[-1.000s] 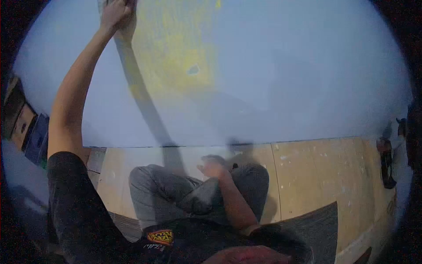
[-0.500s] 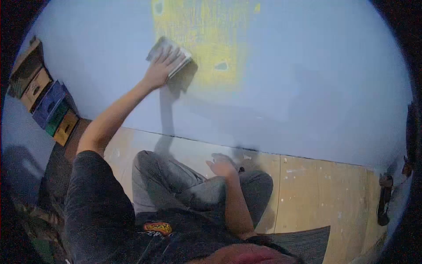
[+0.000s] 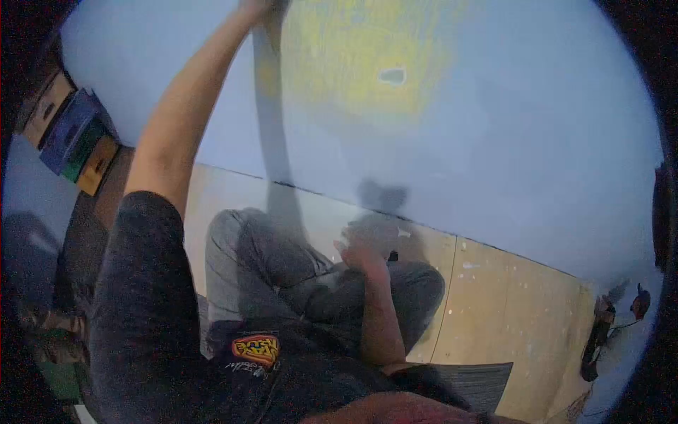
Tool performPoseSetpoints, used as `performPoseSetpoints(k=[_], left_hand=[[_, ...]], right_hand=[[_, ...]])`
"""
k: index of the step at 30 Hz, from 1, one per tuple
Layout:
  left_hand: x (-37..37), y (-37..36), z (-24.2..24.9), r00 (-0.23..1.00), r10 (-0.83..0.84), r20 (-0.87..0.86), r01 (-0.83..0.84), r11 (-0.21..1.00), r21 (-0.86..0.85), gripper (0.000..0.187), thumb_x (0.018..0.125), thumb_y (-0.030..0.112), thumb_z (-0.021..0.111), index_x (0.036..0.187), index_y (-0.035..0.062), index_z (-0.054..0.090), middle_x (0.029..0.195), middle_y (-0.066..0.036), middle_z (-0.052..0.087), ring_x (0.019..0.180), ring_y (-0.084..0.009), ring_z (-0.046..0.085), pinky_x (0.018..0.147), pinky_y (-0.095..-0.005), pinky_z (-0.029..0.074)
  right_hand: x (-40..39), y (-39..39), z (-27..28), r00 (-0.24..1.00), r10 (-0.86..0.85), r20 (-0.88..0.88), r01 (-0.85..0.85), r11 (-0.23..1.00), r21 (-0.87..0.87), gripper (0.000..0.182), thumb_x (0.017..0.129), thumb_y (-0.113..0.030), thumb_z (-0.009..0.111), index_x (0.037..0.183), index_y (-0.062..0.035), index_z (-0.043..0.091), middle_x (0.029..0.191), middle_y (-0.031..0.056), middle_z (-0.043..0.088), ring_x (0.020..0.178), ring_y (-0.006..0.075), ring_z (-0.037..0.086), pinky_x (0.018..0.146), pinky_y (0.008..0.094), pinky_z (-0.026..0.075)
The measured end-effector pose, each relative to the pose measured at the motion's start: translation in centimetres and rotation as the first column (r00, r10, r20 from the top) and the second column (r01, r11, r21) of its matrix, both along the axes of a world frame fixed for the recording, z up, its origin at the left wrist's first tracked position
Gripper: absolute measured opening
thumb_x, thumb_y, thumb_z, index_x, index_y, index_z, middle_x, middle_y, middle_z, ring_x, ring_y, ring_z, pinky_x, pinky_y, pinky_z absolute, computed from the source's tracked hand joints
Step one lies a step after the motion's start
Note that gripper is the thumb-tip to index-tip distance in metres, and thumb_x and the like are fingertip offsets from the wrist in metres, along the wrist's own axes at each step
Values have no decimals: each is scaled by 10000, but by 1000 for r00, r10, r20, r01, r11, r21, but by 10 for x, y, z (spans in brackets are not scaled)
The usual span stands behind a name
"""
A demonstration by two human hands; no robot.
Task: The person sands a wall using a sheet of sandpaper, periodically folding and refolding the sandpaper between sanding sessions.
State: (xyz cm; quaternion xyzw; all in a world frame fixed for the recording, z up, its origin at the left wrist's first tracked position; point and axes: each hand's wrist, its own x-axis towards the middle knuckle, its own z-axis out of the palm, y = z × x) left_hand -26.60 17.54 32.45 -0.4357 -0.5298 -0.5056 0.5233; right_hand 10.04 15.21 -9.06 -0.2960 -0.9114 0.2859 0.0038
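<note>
My left arm stretches up to the wall (image 3: 494, 169). Only the wrist and base of my left hand (image 3: 256, 8) show at the top edge; its fingers and anything under them are cut off. A dark patch beside the wrist could be a shadow or an object. The nearest thing is a yellow scuffed patch (image 3: 353, 63) on the pale blue wall, with a small pale-rimmed grey spot (image 3: 393, 75) in it. My right hand (image 3: 360, 254) rests by my bent knee, fingers loosely apart, with nothing seen in it.
My crossed legs (image 3: 261, 268) are close to the wall's base on a wooden floor (image 3: 508, 297) with pale specks. Coloured drawers (image 3: 78, 138) stand at the left. A dark tool with a cord (image 3: 600, 339) lies at the far right. A dark ribbed mat (image 3: 473, 385) is beside me.
My left hand has moved upward, from lying flat on a grey folded pad against the wall to mostly out of view. My right hand stays by the knee. The view has shifted slightly.
</note>
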Motion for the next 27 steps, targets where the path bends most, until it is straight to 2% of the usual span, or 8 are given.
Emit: performPoseSetpoints(k=[4, 9, 12, 16, 19, 20, 23, 27], left_hand=[[-9, -42, -193, 994, 65, -92, -92, 941, -325, 597, 965, 144, 536, 1530, 72, 357, 1581, -206, 344, 1446, -465, 290, 1167, -527, 271], [43, -123, -460, 681, 80, 728, 600, 509, -617, 565, 1047, 252, 367, 1591, 160, 245, 1618, -157, 297, 1479, -384, 288, 1196, -458, 279], [110, -152, -457, 743, 252, 620, 637, 16, -770, 538, 1012, 272, 481, 1525, 133, 393, 1225, -280, 637, 1144, -456, 609, 998, -471, 471], [109, -120, -464, 600, 217, 770, 793, -35, -608, 504, 967, 460, 605, 1197, 18, 676, 1021, -200, 709, 862, -270, 681, 773, -421, 498], [116, -105, -505, 331, -305, 893, 943, 79, -322, 532, 942, 460, 653, 1226, 10, 659, 946, -122, 703, 794, -176, 651, 707, -393, 500], [139, -123, -447, 284, 101, 953, 955, 53, -291, 372, 912, 267, 716, 1185, 17, 684, 1055, -125, 723, 1006, -199, 652, 929, -352, 492], [156, -138, -464, -280, 123, 952, 945, 210, 251, 412, 889, 251, 761, 1215, 14, 677, 1131, -102, 706, 1018, -202, 647, 929, -361, 506], [152, -135, -477, -387, 219, 896, 902, 293, 318, 377, 908, 248, 757, 1184, 0, 689, 1066, -68, 711, 943, -157, 656, 823, -353, 558]], right_hand=[[-2, 3, -49, 994, 80, -80, -59, 969, 239, 525, 980, -450, 537, 1316, -51, 602, 1380, 210, 571, 1308, 391, 508, 1098, 487, 398], [-13, 10, -34, 965, 205, 162, -217, 974, 61, 576, 993, -501, 480, 1311, -34, 589, 1389, 240, 540, 1311, 411, 483, 1093, 504, 392], [-9, 8, 2, 973, 143, 182, -156, 986, 57, 443, 977, -421, 521, 1155, -49, 682, 1231, 202, 650, 1161, 388, 599, 1003, 490, 450], [1, 41, -102, 988, 155, 1, -148, 943, 299, 420, 948, -401, 555, 1137, -48, 682, 1158, 231, 667, 1137, 398, 609, 981, 488, 472], [-14, 23, -65, 995, -21, -97, 40, 980, 193, 469, 899, -404, 644, 1191, -37, 654, 1185, 225, 659, 1140, 391, 608, 982, 473, 478], [-21, 16, -44, 991, -93, -98, 103, 989, 102, 511, 877, -407, 686, 1222, -32, 640, 1206, 218, 654, 1145, 388, 607, 986, 467, 478], [-24, 14, -39, 992, -44, -122, 47, 999, 24, 617, 837, -417, 739, 1304, -43, 589, 1187, 222, 657, 1143, 377, 609, 983, 458, 478], [-34, 13, -56, 951, -245, -187, 239, 969, -54, 523, 871, -378, 739, 1242, -21, 648, 1049, 169, 724, 987, 293, 690, 912, 428, 519]])
